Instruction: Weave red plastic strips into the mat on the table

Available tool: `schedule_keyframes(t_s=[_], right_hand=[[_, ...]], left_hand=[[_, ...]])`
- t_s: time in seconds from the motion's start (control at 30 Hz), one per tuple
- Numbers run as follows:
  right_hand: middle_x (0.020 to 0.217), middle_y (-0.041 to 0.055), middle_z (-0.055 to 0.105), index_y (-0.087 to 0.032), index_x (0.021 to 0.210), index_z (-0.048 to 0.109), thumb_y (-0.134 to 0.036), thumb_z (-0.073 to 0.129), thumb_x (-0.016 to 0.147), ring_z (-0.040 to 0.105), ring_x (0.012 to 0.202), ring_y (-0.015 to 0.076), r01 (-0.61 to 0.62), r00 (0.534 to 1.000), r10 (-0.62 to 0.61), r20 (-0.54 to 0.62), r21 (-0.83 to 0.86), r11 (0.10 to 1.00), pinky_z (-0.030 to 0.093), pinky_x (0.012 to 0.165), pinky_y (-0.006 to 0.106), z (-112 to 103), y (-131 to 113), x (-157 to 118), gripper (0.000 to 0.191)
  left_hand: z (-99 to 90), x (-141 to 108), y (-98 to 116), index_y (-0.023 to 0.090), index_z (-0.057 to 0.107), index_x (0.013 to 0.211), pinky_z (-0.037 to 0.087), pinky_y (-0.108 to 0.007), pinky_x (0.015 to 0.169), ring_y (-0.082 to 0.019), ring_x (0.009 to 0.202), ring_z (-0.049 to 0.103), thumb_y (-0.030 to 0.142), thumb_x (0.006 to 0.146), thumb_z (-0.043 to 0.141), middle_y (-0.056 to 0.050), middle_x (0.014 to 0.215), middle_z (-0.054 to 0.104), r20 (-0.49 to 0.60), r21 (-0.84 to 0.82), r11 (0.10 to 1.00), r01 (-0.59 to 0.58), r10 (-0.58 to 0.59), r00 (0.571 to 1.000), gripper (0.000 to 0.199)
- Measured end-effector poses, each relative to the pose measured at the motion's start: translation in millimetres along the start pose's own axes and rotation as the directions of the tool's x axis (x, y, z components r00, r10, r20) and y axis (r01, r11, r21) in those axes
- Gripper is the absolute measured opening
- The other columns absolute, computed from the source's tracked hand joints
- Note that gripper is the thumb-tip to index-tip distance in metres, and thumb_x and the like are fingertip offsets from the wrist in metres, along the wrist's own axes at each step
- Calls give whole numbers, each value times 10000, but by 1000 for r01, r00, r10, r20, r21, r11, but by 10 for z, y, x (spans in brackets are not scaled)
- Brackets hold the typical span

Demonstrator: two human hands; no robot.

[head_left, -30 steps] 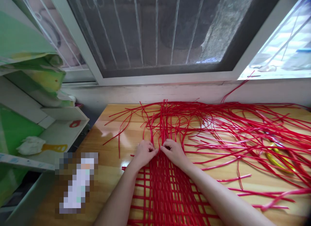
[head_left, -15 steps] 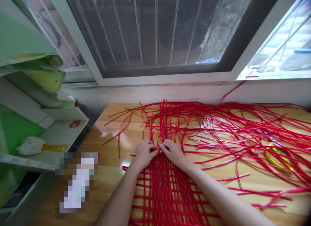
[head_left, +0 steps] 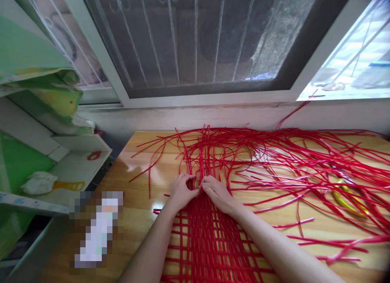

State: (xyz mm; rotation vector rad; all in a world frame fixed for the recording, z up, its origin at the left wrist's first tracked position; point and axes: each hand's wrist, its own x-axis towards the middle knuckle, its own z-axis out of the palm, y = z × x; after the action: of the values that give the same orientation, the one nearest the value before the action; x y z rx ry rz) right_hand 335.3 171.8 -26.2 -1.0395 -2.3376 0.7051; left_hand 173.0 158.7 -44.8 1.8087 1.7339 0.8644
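At the far edge of the red woven mat [head_left: 210, 238], left hand [head_left: 180, 192] and right hand [head_left: 217, 192] meet fingertip to fingertip, pinching one red plastic strip [head_left: 201, 161], apparently seating it against the weave on the wooden surface [head_left: 137, 210].

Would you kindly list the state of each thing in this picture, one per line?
Red plastic woven mat: partly woven, flat on the wooden table.
Loose red plastic strips: unwoven, fanned across the table.
Left hand: pinching strips at the weave's edge.
Right hand: pinching strips beside it.
Yellow-handled tool: lying under strips.
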Motion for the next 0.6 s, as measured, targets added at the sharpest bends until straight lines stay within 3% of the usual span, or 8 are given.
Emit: schedule_keyframes(t_s=[0.17, 0.33, 0.47, 0.6], right_hand=[[687, 21, 521, -176, 629, 533, -316, 344, 880, 461, 699, 138, -44, 999, 41, -31, -89, 995, 353, 628, 256, 50, -13, 18, 344], [677, 27, 535, -176, 637, 523, -282, 398, 850, 480, 680, 143, -107, 990, 94, -110, -120, 987, 359, 617, 261, 145, 40, 32, 268], [699, 20, 558, -179, 862, 522, -305, 453, 821, 505, 642, 145, -157, 971, 150, -183, -19, 987, 385, 583, 260, 150, 58, 15, 149], [871, 58, 579, -195, 1012, 518, -233, 466, 807, 523, 811, 171, 13, 986, -28, -162, -89, 996, 409, 709, 301, 86, -41, -23, 215]], left_hand=[[-5, 11, -14, 152, 565, 733, 399, -290, 737, -155, 780, 526, 237, 587, 641, -21, 797, 586, 12, -65, 997, 39, -38, 999, 184], [-118, -1, -9, 152, 525, 655, 382, -241, 589, -110, 581, 488, 362, 662, 573, 22, 601, 536, 61, -163, 955, 246, -240, 969, 216], [-251, -18, 12, 160, 542, 723, 381, -230, 569, -114, 591, 511, 391, 631, 604, 15, 648, 575, 165, -204, 957, 206, -174, 971, 257], [-332, -39, 63, 162, 550, 668, 385, -235, 551, -124, 563, 523, 353, 632, 590, 16, 591, 576, 191, -181, 952, 246, -211, 959, 198]])
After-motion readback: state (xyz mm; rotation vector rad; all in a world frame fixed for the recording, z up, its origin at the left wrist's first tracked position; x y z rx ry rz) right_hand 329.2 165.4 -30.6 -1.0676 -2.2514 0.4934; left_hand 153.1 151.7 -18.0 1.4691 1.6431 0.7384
